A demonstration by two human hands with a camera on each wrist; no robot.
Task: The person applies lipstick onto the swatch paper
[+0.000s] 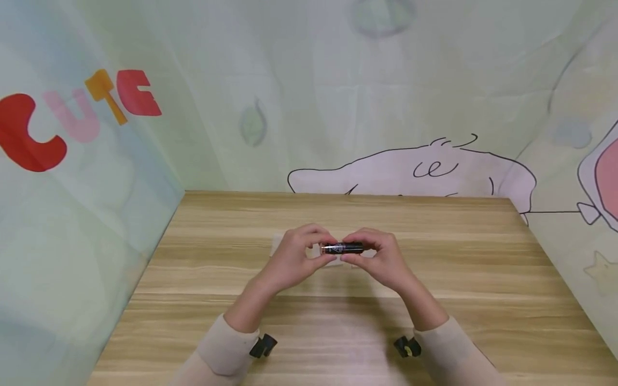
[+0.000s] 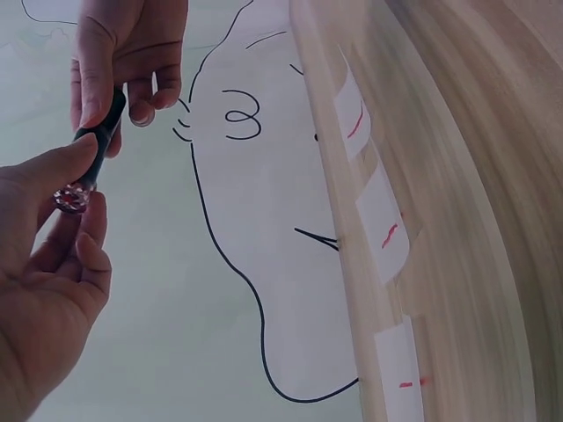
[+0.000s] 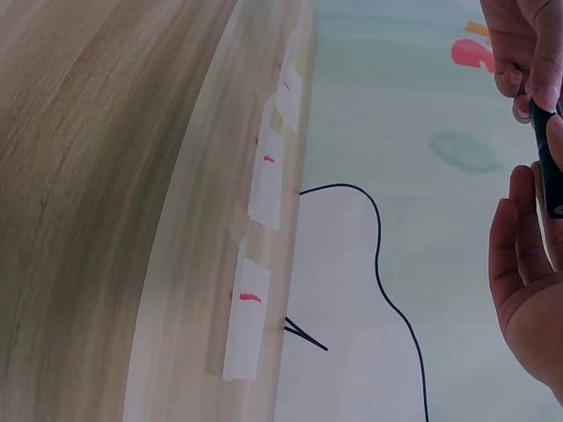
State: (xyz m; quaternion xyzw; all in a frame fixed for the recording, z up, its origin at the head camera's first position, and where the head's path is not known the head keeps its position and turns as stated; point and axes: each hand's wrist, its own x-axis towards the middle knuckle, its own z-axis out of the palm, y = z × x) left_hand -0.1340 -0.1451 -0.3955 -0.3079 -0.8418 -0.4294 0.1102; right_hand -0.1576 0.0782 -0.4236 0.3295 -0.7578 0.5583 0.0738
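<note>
Between both hands, over the middle of the wooden table (image 1: pixel 338 316), lies a small black lipstick-like tube (image 1: pixel 345 247) held level. It has pale lettering and a clear end with some red in it, seen in the left wrist view. My left hand (image 1: pixel 295 260) pinches the clear end of the tube (image 2: pixel 104 141) between thumb and fingers. The right hand (image 1: pixel 382 257) pinches its plain black end. In the right wrist view the tube (image 3: pixel 547 163) sits at the edge of the frame, partly cut off.
Several white paper pieces with red marks, such as one paper strip (image 2: pixel 384 229), are on the table beneath and behind the hands. A printed cloth backdrop (image 1: pixel 217 107) stands along the table's back and sides. Each sleeve carries a black wrist device (image 1: pixel 263 346).
</note>
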